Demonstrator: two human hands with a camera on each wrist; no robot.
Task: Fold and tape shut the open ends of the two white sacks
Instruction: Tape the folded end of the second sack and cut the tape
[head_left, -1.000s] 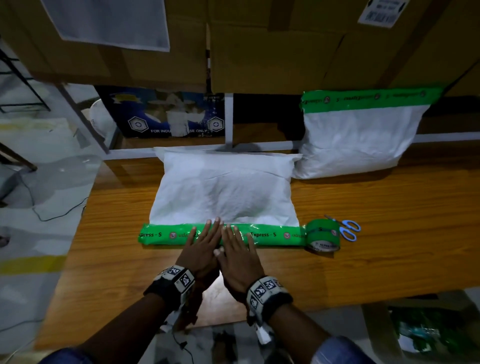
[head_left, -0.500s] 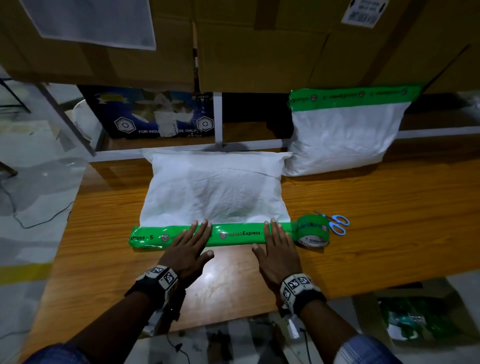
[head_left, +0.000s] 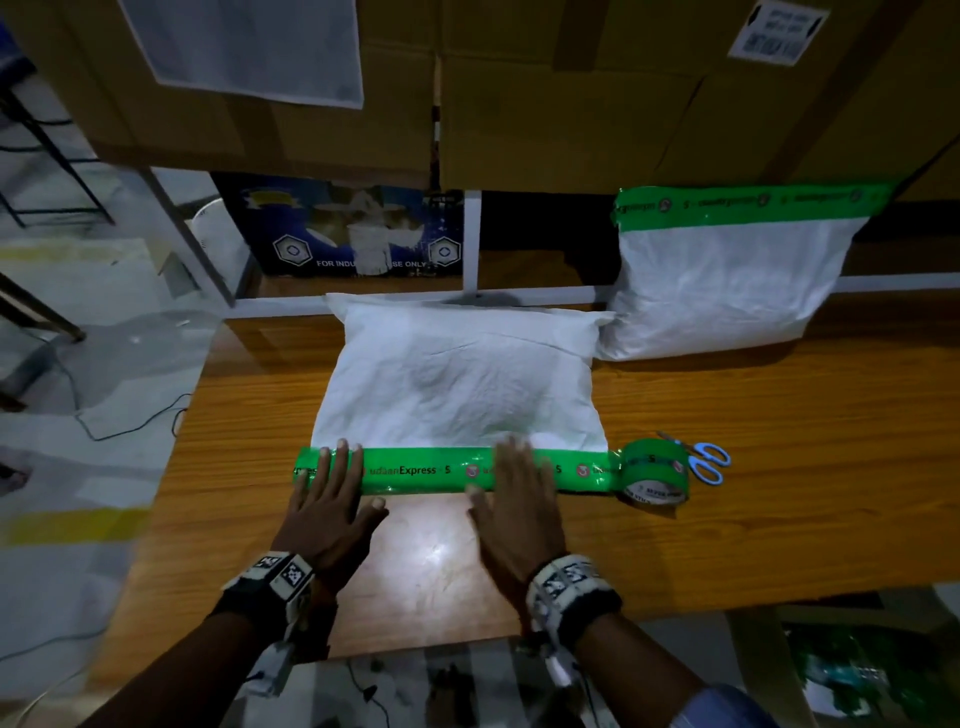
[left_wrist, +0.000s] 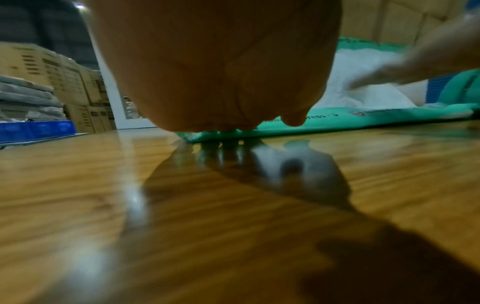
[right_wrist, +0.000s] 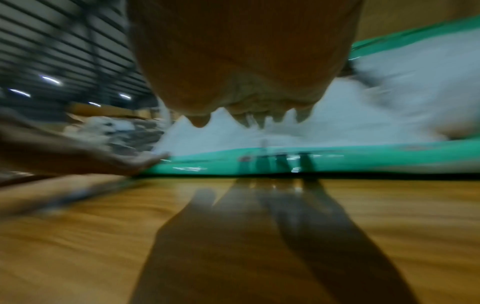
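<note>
A white sack (head_left: 462, 384) lies flat on the wooden table (head_left: 779, 467), its near end folded under a strip of green tape (head_left: 415, 470). My left hand (head_left: 332, 488) presses flat on the strip near its left end. My right hand (head_left: 519, 493) presses flat on it right of the middle. The strip (left_wrist: 337, 121) (right_wrist: 337, 158) shows in both wrist views beyond the palms. The strip runs on to the green tape roll (head_left: 655, 470) at the sack's right corner. A second white sack (head_left: 727, 280), its top taped green, stands upright at the back right.
Blue-handled scissors (head_left: 706, 460) lie just right of the tape roll. Cardboard boxes (head_left: 519, 104) are stacked behind the table. A blue printed carton (head_left: 343, 228) sits below them. Cables (head_left: 119, 415) run across the floor at left.
Both hands started together at the middle of the tape strip and slid apart along it. The left hand now is near the left end; the right came slightly back toward the middle.
</note>
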